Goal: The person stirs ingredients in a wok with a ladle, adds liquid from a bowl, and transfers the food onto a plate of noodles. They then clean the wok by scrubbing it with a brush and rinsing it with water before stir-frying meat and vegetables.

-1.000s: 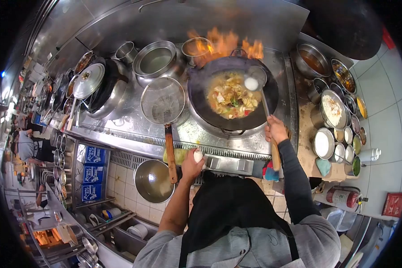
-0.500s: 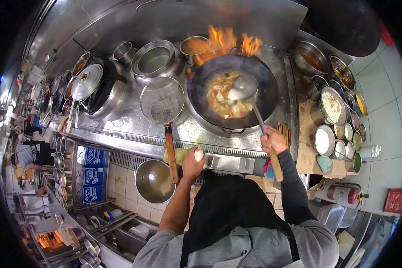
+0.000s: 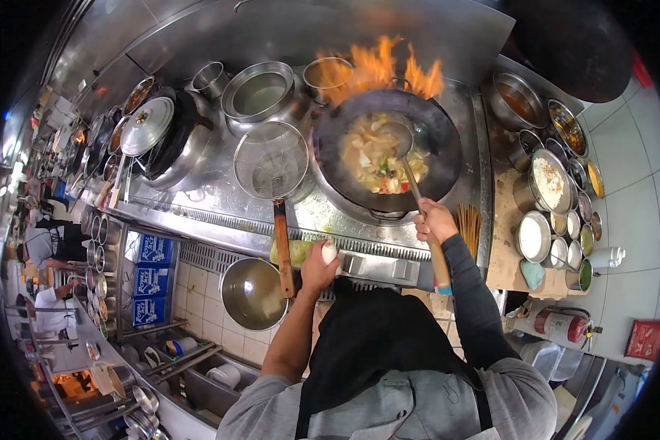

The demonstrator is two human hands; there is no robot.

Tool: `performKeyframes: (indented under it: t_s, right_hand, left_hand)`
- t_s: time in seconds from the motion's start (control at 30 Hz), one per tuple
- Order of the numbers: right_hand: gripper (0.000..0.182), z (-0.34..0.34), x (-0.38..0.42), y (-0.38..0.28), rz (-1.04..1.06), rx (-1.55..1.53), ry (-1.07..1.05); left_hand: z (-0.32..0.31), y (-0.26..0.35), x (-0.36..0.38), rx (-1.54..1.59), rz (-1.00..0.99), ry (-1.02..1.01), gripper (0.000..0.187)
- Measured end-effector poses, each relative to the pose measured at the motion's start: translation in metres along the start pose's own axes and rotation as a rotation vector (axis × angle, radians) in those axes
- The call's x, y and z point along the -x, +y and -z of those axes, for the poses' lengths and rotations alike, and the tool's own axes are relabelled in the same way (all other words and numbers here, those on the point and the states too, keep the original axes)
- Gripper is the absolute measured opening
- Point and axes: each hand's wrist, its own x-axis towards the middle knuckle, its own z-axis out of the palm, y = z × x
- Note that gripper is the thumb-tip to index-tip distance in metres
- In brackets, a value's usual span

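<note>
A ladle [image 3: 409, 170] is gripped in the right hand [image 3: 434, 221], its bowl lowered into food [image 3: 383, 170] in a wok [image 3: 441, 163].
Nearest, by the stove's front edge, a small white item [image 3: 329, 252] is held in the curled left hand [image 3: 317, 270]; what it is cannot be told. Just left of that hand, the wooden handle of a mesh strainer [image 3: 271, 160] is seen above a pot [image 3: 225, 295]. The ladle's handle is wrapped by the right hand's fingers, with a bamboo brush [image 3: 468, 229] just to the right. Farther off, the wok is seated on the stove [image 3: 198, 202], the strainer's mesh being placed to its left. Behind the wok's far rim, tall flames [image 3: 381, 67] are seen.
</note>
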Motion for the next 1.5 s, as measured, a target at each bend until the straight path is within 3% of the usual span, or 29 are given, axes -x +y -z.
performKeyframes:
  t_s: [0.07, 0.13, 0.2, 0.27, 0.3, 0.33, 0.4, 0.53, 0.6, 0.7, 0.8, 0.87, 0.97, 1.07, 1.1, 1.17, 1.3, 1.37, 1.43, 1.5]
  right_hand:
    - [0.042, 0.030, 0.007, -0.004, -0.148, -0.153, -0.048]
    - [0.043, 0.031, 0.052, -0.032, -0.096, 0.130, -0.005]
    - [0.037, 0.035, 0.054, -0.032, -0.059, 0.199, 0.050]
    - [0.032, 0.038, 0.025, -0.021, 0.265, 0.717, 0.165]
    - [0.031, 0.038, -0.002, -0.008, 0.468, 0.818, 0.214]
    - [0.032, 0.036, -0.027, 0.003, 0.530, 0.809, 0.200]
    - [0.034, -0.008, -0.015, -0.003, 0.173, 0.444, 0.146]
    - [0.036, -0.019, -0.001, 0.013, 0.067, 0.164, 0.006]
    - [0.042, 0.000, 0.025, 0.006, -0.125, -0.042, -0.136]
    - [0.047, 0.034, 0.062, -0.011, -0.127, 0.155, -0.072]
    - [0.046, 0.051, 0.055, -0.016, -0.043, 0.418, 0.036]
    - [0.046, 0.056, 0.020, -0.010, 0.501, 1.233, 0.210]
    - [0.047, 0.040, -0.044, 0.022, 0.772, 1.131, 0.322]
    - [0.045, -0.017, -0.004, 0.009, 0.131, 0.420, 0.118]
    - [0.045, -0.014, 0.007, 0.007, 0.133, 0.418, 0.121]
    - [0.044, 0.004, 0.024, 0.005, -0.072, 0.007, -0.109]
    - [0.041, 0.034, 0.066, -0.021, -0.082, 0.152, -0.018]
    - [0.038, 0.033, 0.069, -0.027, 0.099, 0.613, 0.092]
    - [0.039, 0.039, 0.023, -0.006, 0.574, 1.127, 0.245]
    - [0.039, 0.021, -0.016, 0.013, 0.707, 1.176, 0.363]
  left_hand:
    - [0.002, 0.000, 0.000, 0.002, 0.034, -0.052, 0.063]
    - [-0.001, -0.002, -0.001, 0.003, 0.018, -0.029, 0.063]
    - [-0.002, -0.003, 0.000, 0.007, -0.023, 0.017, 0.058]
    - [-0.003, -0.003, 0.000, 0.011, -0.071, 0.063, 0.052]
    - [-0.004, -0.004, 0.000, 0.002, -0.061, 0.058, 0.052]
    - [-0.005, -0.004, 0.000, -0.008, -0.051, 0.053, 0.052]
    - [-0.008, -0.008, 0.000, -0.008, -0.084, 0.067, 0.053]
    - [-0.008, -0.009, 0.000, -0.021, -0.077, 0.070, 0.053]
    - [-0.008, -0.009, 0.001, -0.017, -0.074, 0.072, 0.053]
    - [-0.008, -0.008, 0.002, 0.006, -0.071, 0.079, 0.053]
    - [-0.005, -0.005, 0.002, 0.018, -0.063, 0.080, 0.052]
    - [-0.005, -0.004, 0.002, 0.015, -0.055, 0.076, 0.052]
    - [-0.004, -0.001, 0.002, 0.021, -0.055, 0.074, 0.051]
    - [-0.001, 0.001, 0.003, 0.017, -0.044, 0.068, 0.051]
    - [-0.002, -0.001, 0.002, 0.016, -0.045, 0.062, 0.051]
    - [-0.004, -0.004, 0.000, 0.018, -0.046, 0.054, 0.051]
    - [-0.004, -0.006, 0.000, 0.038, -0.025, 0.026, 0.059]
    - [-0.004, -0.005, 0.001, 0.038, -0.025, 0.035, 0.059]
    - [-0.004, -0.003, 0.001, 0.005, -0.031, 0.052, 0.053]
    - [-0.004, -0.002, 0.002, 0.011, -0.030, 0.048, 0.053]
